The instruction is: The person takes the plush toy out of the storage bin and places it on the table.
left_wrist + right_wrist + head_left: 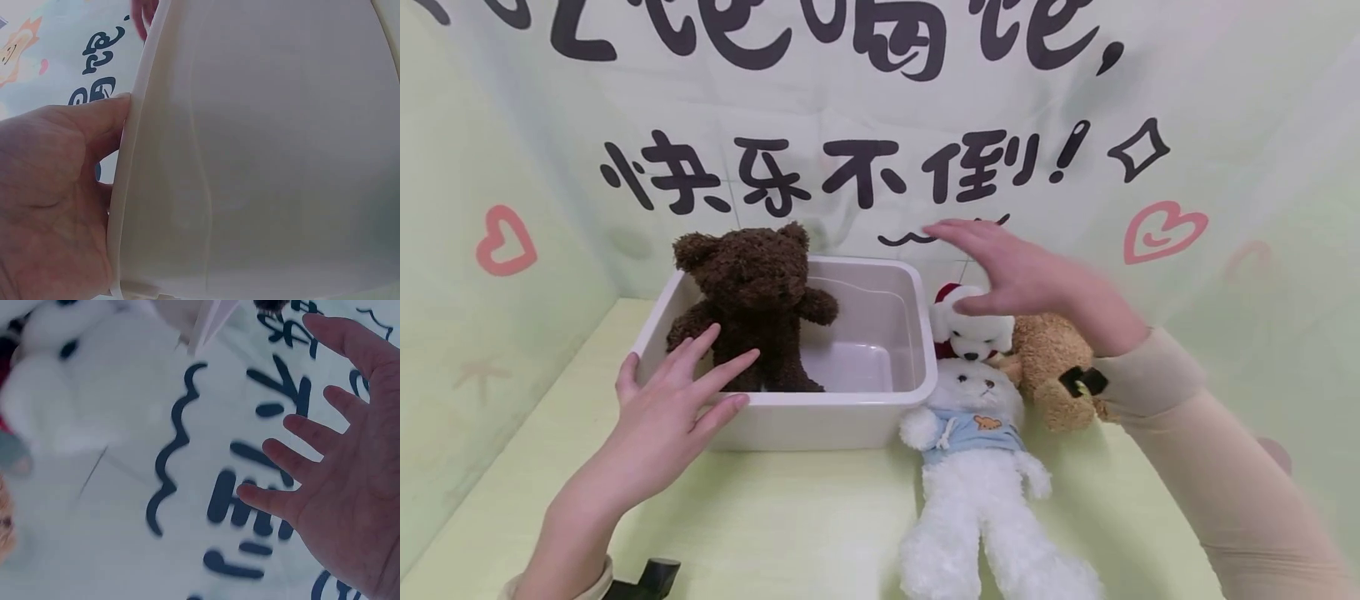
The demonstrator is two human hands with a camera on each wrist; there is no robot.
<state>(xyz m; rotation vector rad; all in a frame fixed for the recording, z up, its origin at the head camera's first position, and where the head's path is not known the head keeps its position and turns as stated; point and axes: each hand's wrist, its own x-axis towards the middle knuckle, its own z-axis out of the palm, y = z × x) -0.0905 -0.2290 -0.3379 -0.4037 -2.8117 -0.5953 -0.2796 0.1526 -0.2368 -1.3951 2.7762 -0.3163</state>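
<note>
A dark brown teddy bear point(756, 275) sits upright at the left end of a white plastic bin point(842, 417). My left hand point(662, 417) lies at the bin's near left rim, its fingers spread in front of the bear. In the left wrist view, the thumb of the left hand point(56, 187) touches the rim of the bin point(134, 125). To the right of the bin, my right hand point(1022, 271) is raised with fingers extended, holding nothing. Below it is a white plush dog point(970, 329) with red on its head. The right wrist view shows the right hand point(350, 456) with fingers spread.
A white plush bear point(977, 483) in a blue top lies on its back against the bin's right side. Behind it is a tan plush toy point(1052, 367). A printed cloth backdrop point(850, 233) hangs close behind the pale green table point(790, 525).
</note>
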